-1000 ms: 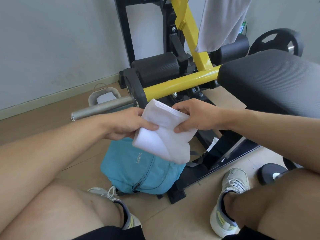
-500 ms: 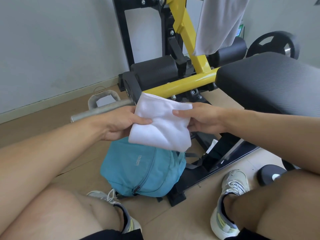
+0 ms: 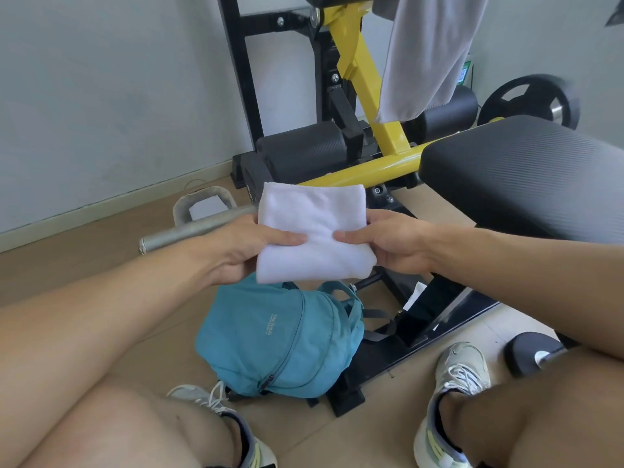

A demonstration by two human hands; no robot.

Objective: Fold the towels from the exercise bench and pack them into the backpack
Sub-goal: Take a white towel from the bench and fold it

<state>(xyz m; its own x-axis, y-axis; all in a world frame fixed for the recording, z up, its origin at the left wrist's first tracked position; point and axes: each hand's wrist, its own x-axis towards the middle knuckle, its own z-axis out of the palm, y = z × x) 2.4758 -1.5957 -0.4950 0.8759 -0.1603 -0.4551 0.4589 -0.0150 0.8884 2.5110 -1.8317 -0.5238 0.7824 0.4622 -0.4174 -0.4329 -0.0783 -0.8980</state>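
- The left hand (image 3: 236, 244) and right hand (image 3: 391, 239) each pinch a side of a folded white towel (image 3: 312, 228), thumbs on top, holding it in the air.
- The towel sits above a teal backpack (image 3: 280, 342) on the floor.
- A grey towel (image 3: 429, 55) hangs over the exercise bench (image 3: 526, 177).
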